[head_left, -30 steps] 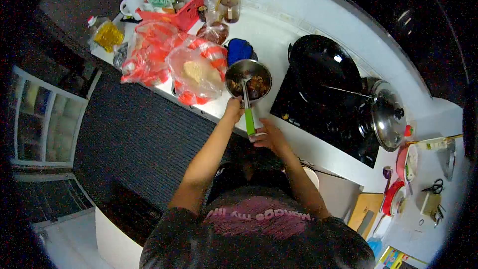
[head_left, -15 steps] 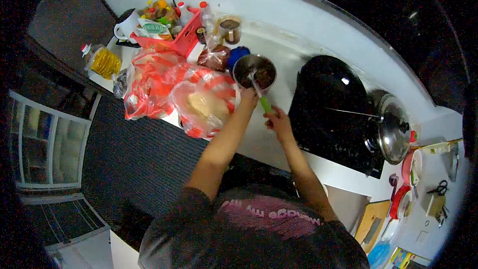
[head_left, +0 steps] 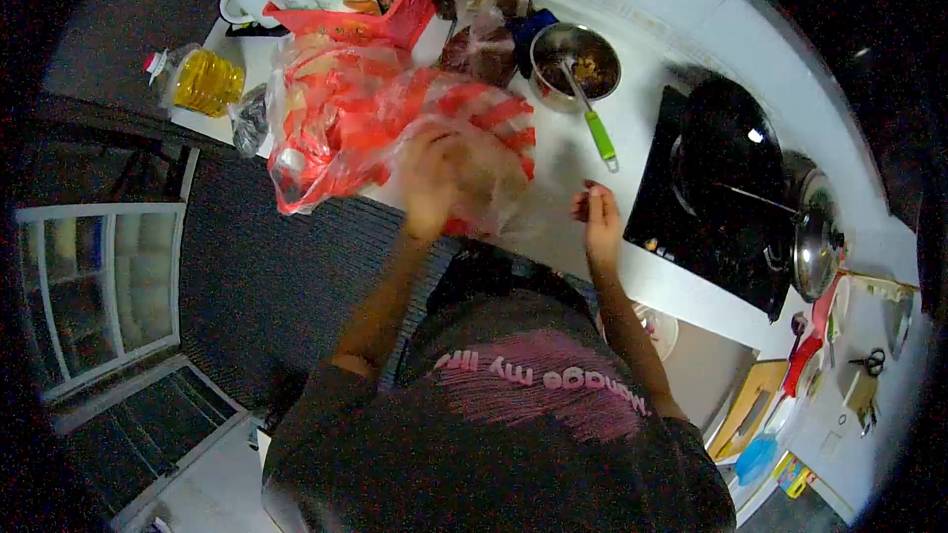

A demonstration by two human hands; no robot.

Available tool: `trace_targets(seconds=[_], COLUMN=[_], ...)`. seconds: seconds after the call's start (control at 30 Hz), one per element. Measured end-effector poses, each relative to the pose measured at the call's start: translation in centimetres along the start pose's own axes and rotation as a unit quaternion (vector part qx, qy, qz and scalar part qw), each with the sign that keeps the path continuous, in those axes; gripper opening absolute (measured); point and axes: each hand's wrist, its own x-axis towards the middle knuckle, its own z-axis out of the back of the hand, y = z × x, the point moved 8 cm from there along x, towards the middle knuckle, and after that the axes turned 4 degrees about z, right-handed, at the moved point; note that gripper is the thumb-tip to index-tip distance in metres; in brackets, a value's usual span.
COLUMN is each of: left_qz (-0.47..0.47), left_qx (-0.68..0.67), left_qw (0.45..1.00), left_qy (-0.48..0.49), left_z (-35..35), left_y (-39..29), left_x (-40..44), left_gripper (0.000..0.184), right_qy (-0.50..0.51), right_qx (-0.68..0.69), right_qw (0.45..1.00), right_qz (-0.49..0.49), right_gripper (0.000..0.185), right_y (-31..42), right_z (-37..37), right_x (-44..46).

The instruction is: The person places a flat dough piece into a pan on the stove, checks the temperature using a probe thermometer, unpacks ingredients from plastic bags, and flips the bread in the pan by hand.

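Having released pot (head_left: pixel 553 81) and spatula (head_left: pixel 600 136), now at plastic bag (head_left: pixel 497 175) with left hand (head_left: pixel 429 183), near spatula with right hand (head_left: pixel 598 212) (cannot tell either grip).

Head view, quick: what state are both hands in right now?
Left hand: at the clear plastic bag; blurred, grip can't be told.
Right hand: partly curled, off the green handle; can't tell if holding anything.
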Motion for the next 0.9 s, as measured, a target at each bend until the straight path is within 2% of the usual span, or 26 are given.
trace_targets(seconds=[0.07,0.13,0.2,0.3,0.37,0.4,0.43,0.47,0.53,0.6,0.67,0.77,0.83,0.87,0.9], left_qz=[0.01,0.005,-0.009,0.094,0.045,0.025,0.008,-0.008,-0.002,0.044,-0.04,-0.057,0.021,0.086,0.152], left_qx=[-0.029,-0.023,0.023,-0.007,0.124,0.188,0.192,0.195,0.208,0.229,0.252,0.203,0.156,0.138,0.119], left_qw=[0.998,0.995,0.992,0.959,0.947,0.934,0.939,0.943,0.932,0.895,0.919,0.957,0.965,0.955,0.939], left_qy=[0.056,0.098,0.127,0.269,0.292,0.302,0.286,0.271,0.296,0.379,0.301,0.201,0.211,0.249,0.285], left_z=[1.4,0.5,-2.7,-4.5,-9.5,-9.6,-8.9,-7.9,-7.9,-9.8,-7.1,-7.3,-8.4,-9.3,-10.0], left_y=[1.2,2.4,4.5,3.6,9.5,9.3,9.2,9.3,9.0,10.6,5.5,3.8,5.7,7.2,8.2], left_x=[-0.7,-1.2,-1.9,0.0,-1.2,-1.2,-0.7,0.0,0.4,-1.1,0.8,1.0,1.0,0.8,0.6], left_gripper=[0.025,0.025,0.024,0.023,0.022,0.022,0.021,0.021,0.021,0.02,0.021,0.023,0.024,0.025,0.026], right_qy=[0.043,0.135,0.151,0.081,0.236,0.212,0.189,0.059,-0.059,-0.021,0.038,0.141,0.221,0.267,0.313], right_qx=[-0.045,-0.041,-0.206,-0.207,-0.332,-0.379,-0.424,-0.451,-0.513,-0.57,-0.58,-0.558,-0.554,-0.557,-0.557], right_qw=[0.995,0.989,0.94,0.959,0.896,0.885,0.872,0.879,0.841,0.794,0.783,0.79,0.788,0.781,0.769], right_qz=[0.078,0.048,0.225,0.178,0.177,0.169,0.158,0.144,0.163,0.209,0.222,0.212,0.15,0.092,0.033], right_gripper=[0.035,0.031,0.027,0.032,0.038,0.039,0.04,0.039,0.034,0.029,0.024,0.02,0.02,0.02,0.021], right_y=[2.4,1.6,4.7,-0.6,-2.4,-2.4,-2.3,-1.7,0.2,1.1,2.3,4.5,1.5,-2.9,-4.1], right_z=[-4.6,-10.6,-16.0,-18.6,-17.8,-16.8,-15.9,-13.8,-11.8,-12.3,-13.6,-16.2,-16.5,-15.8,-15.7], right_x=[-2.2,-2.6,-2.8,0.2,3.0,3.3,3.5,3.4,2.2,1.1,0.7,0.1,-0.5,-1.2,-1.9])
